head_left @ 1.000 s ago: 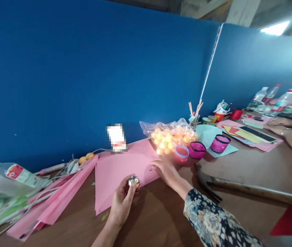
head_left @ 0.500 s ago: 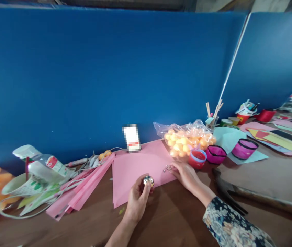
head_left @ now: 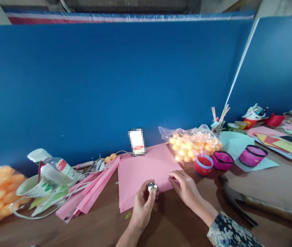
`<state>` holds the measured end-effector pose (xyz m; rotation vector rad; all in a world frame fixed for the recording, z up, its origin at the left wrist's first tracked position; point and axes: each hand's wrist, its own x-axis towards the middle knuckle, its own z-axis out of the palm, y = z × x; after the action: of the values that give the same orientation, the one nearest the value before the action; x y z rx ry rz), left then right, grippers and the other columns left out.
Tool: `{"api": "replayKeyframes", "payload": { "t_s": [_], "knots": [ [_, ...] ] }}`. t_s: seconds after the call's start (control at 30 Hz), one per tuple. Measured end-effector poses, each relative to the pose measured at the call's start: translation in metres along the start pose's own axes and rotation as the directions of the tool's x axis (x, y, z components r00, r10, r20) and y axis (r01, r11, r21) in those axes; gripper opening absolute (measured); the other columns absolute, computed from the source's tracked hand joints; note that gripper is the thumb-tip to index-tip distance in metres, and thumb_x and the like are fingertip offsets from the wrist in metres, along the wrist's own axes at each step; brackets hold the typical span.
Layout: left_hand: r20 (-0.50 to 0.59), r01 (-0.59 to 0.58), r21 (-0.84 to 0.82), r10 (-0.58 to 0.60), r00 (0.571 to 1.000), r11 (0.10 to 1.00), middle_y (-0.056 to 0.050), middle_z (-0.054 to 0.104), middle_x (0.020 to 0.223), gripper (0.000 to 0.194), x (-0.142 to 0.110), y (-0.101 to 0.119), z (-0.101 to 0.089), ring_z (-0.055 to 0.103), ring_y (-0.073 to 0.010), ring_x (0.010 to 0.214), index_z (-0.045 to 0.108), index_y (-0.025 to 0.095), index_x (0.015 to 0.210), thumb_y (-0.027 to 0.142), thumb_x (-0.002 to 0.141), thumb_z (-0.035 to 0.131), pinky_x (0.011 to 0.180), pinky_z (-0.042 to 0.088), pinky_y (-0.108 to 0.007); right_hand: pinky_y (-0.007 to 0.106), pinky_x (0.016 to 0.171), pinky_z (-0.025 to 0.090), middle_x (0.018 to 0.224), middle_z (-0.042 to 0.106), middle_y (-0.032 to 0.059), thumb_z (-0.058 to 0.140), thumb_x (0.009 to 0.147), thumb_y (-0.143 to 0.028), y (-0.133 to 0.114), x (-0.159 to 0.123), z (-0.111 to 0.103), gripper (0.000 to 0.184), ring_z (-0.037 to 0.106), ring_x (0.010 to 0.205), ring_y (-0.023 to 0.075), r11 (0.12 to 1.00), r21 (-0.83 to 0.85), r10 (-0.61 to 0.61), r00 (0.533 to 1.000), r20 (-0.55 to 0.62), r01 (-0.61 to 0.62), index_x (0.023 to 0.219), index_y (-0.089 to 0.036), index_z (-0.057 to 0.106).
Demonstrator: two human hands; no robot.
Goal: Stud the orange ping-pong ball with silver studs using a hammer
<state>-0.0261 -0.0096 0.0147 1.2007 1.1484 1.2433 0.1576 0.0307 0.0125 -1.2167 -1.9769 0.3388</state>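
From where I stand, the left hand [head_left: 141, 209] has its grip closed around a shiny silver ball [head_left: 152, 187], thumb over its near side, held above the near edge of the pink paper [head_left: 146, 166] on the tabletop [head_left: 169, 219]. The right hand [head_left: 188, 190] bends over the sheet's right side, finger and thumb nearly together; something tiny glints at the tips, but I can't tell whether that grip pinches it. A red cup [head_left: 202, 168] stands near.
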Motion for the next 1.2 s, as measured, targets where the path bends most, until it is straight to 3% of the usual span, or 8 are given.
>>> {"api": "replayKeyframes", "payload": {
  "t_s": [0.27, 0.4, 0.6, 0.77, 0.9, 1.2],
  "knots": [
    [0.028, -0.042, -0.021, 0.042, 0.999, 0.999, -0.005, 0.060, 0.090, 0.032, -0.006, 0.008, -0.005, 0.055, -0.0167, 0.081, 0.057, 0.018, 0.103, 0.038, 0.078, 0.055, 0.074, 0.046, -0.027, 0.031, 0.073, 0.042, 0.087, 0.061, 0.0039, 0.044, 0.086, -0.015, -0.032, -0.013, 0.021, 0.021, 0.055, 0.083, 0.0186, 0.980, 0.196, 0.010, 0.993, 0.121, -0.034, 0.098, -0.023, 0.058],
    [-0.047, 0.049, -0.139, -0.056, 0.997, 0.989, -0.005, 0.060, 0.080, 0.034, -0.009, 0.010, -0.001, 0.054, -0.0150, 0.070, 0.058, 0.018, 0.097, 0.043, 0.074, 0.058, 0.066, 0.045, -0.026, 0.026, 0.065, 0.042, 0.082, 0.061, 0.0025, 0.045, 0.085, -0.015, -0.034, -0.015, 0.031, 0.021, 0.056, 0.076, 0.0170, 0.958, 0.261, 0.068, 0.977, 0.202, -0.120, 0.095, -0.023, 0.060],
    [-0.025, 0.169, -0.239, -0.180, 0.983, 0.956, -0.002, 0.055, 0.065, 0.040, -0.010, 0.000, 0.000, 0.053, -0.0157, 0.061, 0.056, 0.021, 0.096, 0.054, 0.073, 0.053, 0.062, 0.045, -0.029, 0.026, 0.065, 0.043, 0.081, 0.062, 0.0028, 0.046, 0.083, -0.016, -0.028, -0.015, 0.042, 0.020, 0.057, 0.073, 0.0174, 0.955, 0.231, 0.132, 0.963, 0.237, -0.188, 0.092, -0.024, 0.062],
    [-0.007, 0.145, -0.158, -0.148, 0.989, 0.977, 0.000, 0.049, 0.060, 0.036, -0.010, 0.006, -0.002, 0.049, -0.0138, 0.056, 0.053, 0.020, 0.095, 0.051, 0.080, 0.043, 0.060, 0.044, -0.027, 0.026, 0.066, 0.042, 0.080, 0.062, 0.0031, 0.045, 0.083, -0.016, -0.033, -0.015, 0.039, 0.020, 0.057, 0.075, 0.0182, 0.973, 0.159, 0.117, 0.953, 0.279, -0.166, 0.091, -0.024, 0.062],
    [0.071, 0.083, -0.058, -0.079, 0.994, 0.995, 0.001, 0.047, 0.062, 0.030, -0.011, 0.015, -0.001, 0.046, -0.0116, 0.056, 0.051, 0.018, 0.090, 0.044, 0.086, 0.037, 0.058, 0.042, -0.025, 0.026, 0.064, 0.042, 0.079, 0.062, 0.0027, 0.044, 0.085, -0.019, -0.037, -0.014, 0.036, 0.018, 0.057, 0.073, 0.0176, 0.973, 0.152, 0.127, 0.953, 0.275, -0.174, 0.090, -0.024, 0.061],
    [0.018, 0.056, -0.090, -0.054, 0.998, 0.994, 0.004, 0.043, 0.058, 0.034, -0.008, 0.009, 0.002, 0.042, -0.0104, 0.050, 0.049, 0.018, 0.091, 0.048, 0.085, 0.036, 0.050, 0.038, -0.023, 0.027, 0.066, 0.043, 0.080, 0.063, 0.0035, 0.045, 0.085, -0.018, -0.042, -0.018, 0.029, 0.018, 0.059, 0.072, 0.0174, 0.960, 0.217, 0.146, 0.978, 0.152, -0.177, 0.091, -0.022, 0.062]
  ]
}}
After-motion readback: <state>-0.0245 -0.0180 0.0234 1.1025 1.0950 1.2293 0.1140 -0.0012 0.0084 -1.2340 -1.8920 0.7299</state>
